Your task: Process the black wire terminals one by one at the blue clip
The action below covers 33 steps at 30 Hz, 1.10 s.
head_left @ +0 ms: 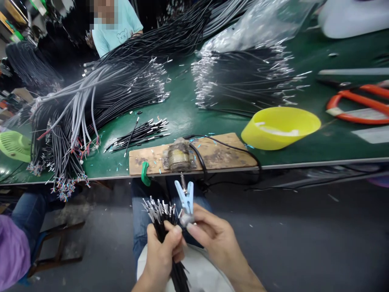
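Below the table edge (pixel 304 164), wires (pixel 158 228) are clasped by the left hand (pixel 165 251), tips pointing tableward, just left of the right hand (pixel 217 235), its fingertips pinched on a grey lump (pixel 186 219) beneath the clip (pixel 187 200).

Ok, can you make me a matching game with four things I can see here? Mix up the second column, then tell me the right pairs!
Things:
1. Clothes-peg
2. Wire bundle
3. Tub
4. Scissors

Matches:
A. Yellow, on the table
B. Orange handles
C. Light blue
D. Gripped in the left hand

Right pairs: 1-C, 2-D, 3-A, 4-B.
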### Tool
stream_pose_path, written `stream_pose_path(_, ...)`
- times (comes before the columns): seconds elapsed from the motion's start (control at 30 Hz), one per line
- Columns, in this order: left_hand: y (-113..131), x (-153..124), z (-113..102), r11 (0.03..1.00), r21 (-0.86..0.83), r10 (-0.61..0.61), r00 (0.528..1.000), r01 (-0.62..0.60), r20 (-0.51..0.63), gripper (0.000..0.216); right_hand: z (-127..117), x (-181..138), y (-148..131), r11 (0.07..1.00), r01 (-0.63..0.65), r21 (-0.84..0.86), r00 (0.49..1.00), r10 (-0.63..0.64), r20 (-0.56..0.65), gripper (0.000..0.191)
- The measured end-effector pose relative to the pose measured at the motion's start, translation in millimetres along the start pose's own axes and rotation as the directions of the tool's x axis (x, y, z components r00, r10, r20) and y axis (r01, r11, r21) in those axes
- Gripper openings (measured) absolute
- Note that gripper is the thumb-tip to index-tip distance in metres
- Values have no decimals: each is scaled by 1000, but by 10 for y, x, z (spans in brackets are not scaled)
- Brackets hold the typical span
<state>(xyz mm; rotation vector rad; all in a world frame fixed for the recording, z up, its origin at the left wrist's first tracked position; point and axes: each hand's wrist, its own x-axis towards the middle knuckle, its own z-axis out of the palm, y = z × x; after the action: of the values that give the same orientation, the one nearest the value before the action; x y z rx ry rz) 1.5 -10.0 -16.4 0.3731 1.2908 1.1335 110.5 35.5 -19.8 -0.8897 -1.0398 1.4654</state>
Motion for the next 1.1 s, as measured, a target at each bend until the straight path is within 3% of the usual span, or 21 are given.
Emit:
stream_pose_path(0.1,-11,-1,8,1000,17,20,1000,-20,-2,48,6,0,-31,998,57,-21,998,-57,0,27)
stream_pose_path(0.27,48,-102,77,987,107,134,981,-120,-138,43,60,-51,-4,971,202,-126,972,-214,-93,30)
stream_pose_path(0.43,120,-183,207,926,288,327,901,-245,-286,40,122,-94,-72,814,392,-429,850,-499,-170,23)
stream_pose_path(0.57,79,-168,225,956,248,222,937,-155,-271,43,109,-105,-103,754,446,-482,808,-571,-146,23)
stream_pose_path(0.73,81,-28,119,987,114,134,978,-117,-159,46,98,-114,-105,762,527,-377,812,-582,-39,22)
stream_pose_path(0.9,103,72,-16,993,114,-15,1000,17,-23,53,61,-46,-96,922,310,-233,910,-359,-208,15)
stream_pose_path(1.0,56,32,-19,997,79,32,997,-26,-73,50,36,-27,-74,951,236,-197,964,-256,-78,6)
stream_pose_path(1.1,23,-42,20,995,62,81,992,-75,-92,46,30,-52,2,970,190,-153,980,-196,-23,17)
